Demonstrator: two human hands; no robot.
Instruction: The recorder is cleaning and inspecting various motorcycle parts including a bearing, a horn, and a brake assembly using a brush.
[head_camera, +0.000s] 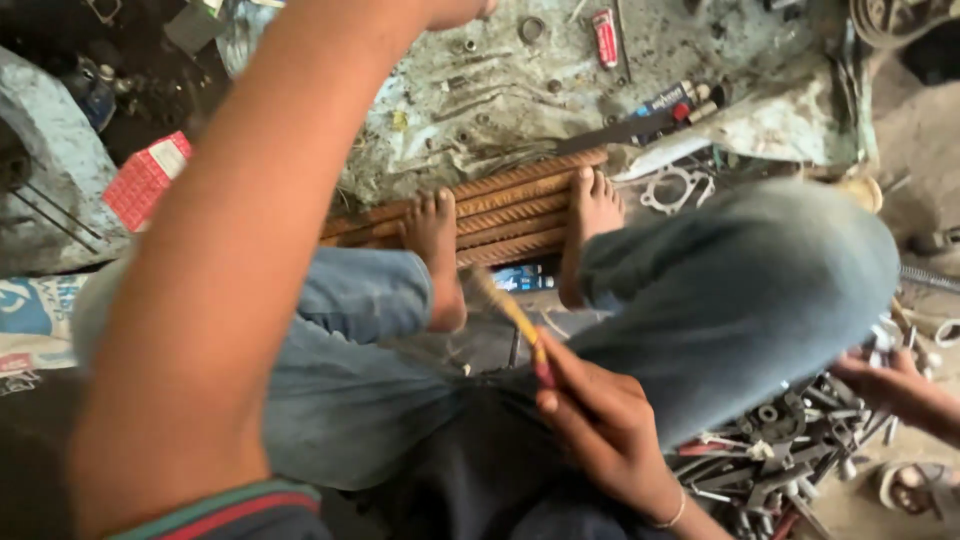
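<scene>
The right hand (600, 430) is gripping a yellow-handled screwdriver (515, 320), possibly, pointing toward eleven o'clock over the lap, while the left hand is reaching out of view past twelve o'clock, its grip untellable.

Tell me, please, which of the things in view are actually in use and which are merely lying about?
In use:
- yellow-handled tool, held in the right hand

Lying about:
- ribbed bars under the feet
- red box
- red lighter
- pale gasket
- heap of metal parts
</scene>
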